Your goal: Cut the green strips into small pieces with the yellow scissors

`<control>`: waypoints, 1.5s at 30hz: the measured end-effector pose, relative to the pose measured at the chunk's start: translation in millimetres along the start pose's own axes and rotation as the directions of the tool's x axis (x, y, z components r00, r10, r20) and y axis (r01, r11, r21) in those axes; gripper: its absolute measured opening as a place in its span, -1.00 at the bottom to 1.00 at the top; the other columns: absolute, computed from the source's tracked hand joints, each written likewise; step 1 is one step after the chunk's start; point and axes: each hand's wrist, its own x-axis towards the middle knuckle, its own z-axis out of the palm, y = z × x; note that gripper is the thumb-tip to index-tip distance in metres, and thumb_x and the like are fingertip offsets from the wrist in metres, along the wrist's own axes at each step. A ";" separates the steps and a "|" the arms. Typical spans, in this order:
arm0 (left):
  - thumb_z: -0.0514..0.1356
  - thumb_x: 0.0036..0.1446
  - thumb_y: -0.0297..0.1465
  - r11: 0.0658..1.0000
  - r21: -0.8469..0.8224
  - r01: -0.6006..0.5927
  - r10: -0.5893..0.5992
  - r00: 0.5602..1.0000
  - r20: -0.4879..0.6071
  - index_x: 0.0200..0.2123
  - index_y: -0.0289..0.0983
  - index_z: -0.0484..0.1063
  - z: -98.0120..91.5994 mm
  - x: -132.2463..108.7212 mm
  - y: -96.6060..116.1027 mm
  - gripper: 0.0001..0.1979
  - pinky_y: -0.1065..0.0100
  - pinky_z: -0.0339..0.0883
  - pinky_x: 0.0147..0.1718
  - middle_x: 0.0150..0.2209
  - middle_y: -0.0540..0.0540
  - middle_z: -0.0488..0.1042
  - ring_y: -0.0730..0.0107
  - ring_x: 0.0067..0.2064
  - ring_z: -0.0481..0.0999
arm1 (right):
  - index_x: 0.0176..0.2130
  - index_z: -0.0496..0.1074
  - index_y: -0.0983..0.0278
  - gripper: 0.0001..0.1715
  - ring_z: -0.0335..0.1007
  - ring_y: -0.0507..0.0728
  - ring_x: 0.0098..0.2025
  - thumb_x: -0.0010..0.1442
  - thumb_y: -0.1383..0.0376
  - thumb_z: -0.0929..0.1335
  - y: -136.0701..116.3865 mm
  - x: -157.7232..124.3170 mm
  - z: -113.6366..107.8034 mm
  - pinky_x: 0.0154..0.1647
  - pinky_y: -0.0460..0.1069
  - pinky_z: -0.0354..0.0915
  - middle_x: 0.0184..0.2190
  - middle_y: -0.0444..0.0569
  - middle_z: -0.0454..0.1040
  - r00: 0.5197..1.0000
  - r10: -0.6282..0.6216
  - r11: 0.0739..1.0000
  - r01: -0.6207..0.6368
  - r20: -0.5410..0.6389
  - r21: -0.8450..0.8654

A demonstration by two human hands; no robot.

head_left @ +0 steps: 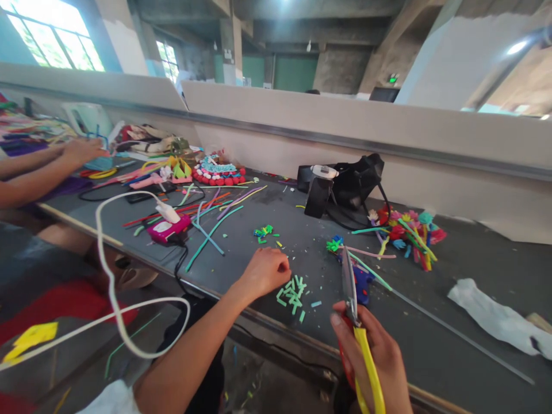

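Scissors (352,305) gripped in right hand (379,356) at near table edge (302,341); left hand (264,273) curled beside green pieces (291,295), contents impossible to tell.

No readable words, brands or numbers anywhere in view. Far back, right of centre, beyond partition (345,118): small green sign (392,78), lit, too small and bright to make out. On pillar (233,73), also beyond partition: white plates (227,54), set side by side, illegible at that distance. On pink adapter (172,231), near table edge: pale label (162,226), too blurred to pick out letters.
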 end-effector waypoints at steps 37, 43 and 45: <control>0.23 -0.11 -0.39 0.829 -0.528 0.184 0.024 0.931 0.363 -0.50 -0.30 0.52 17.2 -43.2 65.0 -0.90 0.46 0.18 -0.44 -0.54 0.05 0.41 0.45 -0.44 0.34 | -0.08 0.40 0.24 -0.41 0.23 -0.02 -0.71 -0.01 -0.02 0.49 -19.8 11.0 4.3 -0.73 -0.16 0.19 -0.66 -0.27 0.35 0.962 0.247 0.935 -0.267 0.113 0.232; 0.25 -0.10 -0.36 0.783 -0.574 0.238 -0.049 0.944 0.326 -0.51 -0.31 0.49 19.5 -42.9 65.3 -0.88 0.47 0.19 -0.45 -0.56 0.05 0.40 0.46 -0.45 0.32 | -0.04 0.40 0.25 -0.37 0.30 0.01 -0.67 0.02 -0.05 0.47 -23.1 8.3 7.6 -0.68 -0.13 0.24 -0.59 -0.20 0.43 0.959 0.243 0.917 -0.276 0.146 0.288; 0.25 -0.09 -0.36 0.775 -0.581 0.250 -0.058 0.943 0.328 -0.51 -0.31 0.50 18.6 -41.6 65.1 -0.88 0.47 0.18 -0.45 -0.56 0.05 0.40 0.46 -0.45 0.31 | -0.03 0.39 0.25 -0.34 0.27 0.02 -0.69 0.01 -0.08 0.47 -22.1 8.9 8.2 -0.71 -0.13 0.22 -0.65 -0.23 0.38 0.955 0.246 0.918 -0.284 0.165 0.276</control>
